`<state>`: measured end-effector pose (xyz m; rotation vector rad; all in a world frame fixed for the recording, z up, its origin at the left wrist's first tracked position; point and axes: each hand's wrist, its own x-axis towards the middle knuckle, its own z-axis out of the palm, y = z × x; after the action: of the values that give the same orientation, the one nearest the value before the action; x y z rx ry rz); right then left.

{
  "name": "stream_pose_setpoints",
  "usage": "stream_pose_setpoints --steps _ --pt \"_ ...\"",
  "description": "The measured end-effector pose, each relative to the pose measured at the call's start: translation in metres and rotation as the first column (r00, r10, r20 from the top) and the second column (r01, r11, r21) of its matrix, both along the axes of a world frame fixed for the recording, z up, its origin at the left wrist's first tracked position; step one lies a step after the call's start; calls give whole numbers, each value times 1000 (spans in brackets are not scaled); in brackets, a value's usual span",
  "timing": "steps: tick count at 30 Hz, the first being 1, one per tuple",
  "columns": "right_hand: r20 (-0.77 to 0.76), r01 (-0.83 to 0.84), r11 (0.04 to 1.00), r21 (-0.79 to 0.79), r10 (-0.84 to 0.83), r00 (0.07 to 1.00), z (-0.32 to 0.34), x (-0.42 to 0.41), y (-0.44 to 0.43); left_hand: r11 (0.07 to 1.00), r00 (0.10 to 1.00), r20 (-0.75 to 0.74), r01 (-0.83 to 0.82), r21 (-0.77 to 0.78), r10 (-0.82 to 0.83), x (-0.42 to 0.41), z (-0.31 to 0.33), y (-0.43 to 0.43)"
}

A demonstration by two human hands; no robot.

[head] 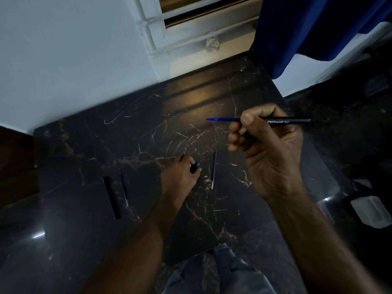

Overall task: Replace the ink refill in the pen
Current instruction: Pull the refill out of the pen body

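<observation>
Refill (222, 119): blue, thin and smooth, standing out of the barrel's open left end; its fine tip is pointed left and is held in the air.
Barrel (292, 121): matt black tube with white print, kept nearly level, its long axis running left to right.
Right hand (269, 149): closed around the barrel's left part, thumb pressed on top and fingers curled below.
Front piece (194, 168): small, dark and rounded with a blue end, low and left of the barrel, on the slab.
Left hand (180, 177): the front piece is pinched between its fingertips; this hand is the nearer one to it.
Coming move: probably the front piece is to be brought up and slid over the tip along the barrel's axis, from the left.
Loose refill (213, 170): below the barrel, lying flat, just right of the front piece; whether it is the used one cannot be told.
Second refill (123, 188) and black cap (112, 197): far down-left of the barrel, side by side.
Slab (148, 128): dark polished marble with pale veins, under all.
</observation>
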<state>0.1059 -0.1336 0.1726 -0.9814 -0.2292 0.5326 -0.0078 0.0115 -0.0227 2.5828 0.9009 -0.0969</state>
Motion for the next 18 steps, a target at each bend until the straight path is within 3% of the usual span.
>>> stream_pose_setpoints --steps 18 --pt "7 -10 1000 13 10 1000 -1 2 3 999 999 13 32 11 -32 2 3 2"
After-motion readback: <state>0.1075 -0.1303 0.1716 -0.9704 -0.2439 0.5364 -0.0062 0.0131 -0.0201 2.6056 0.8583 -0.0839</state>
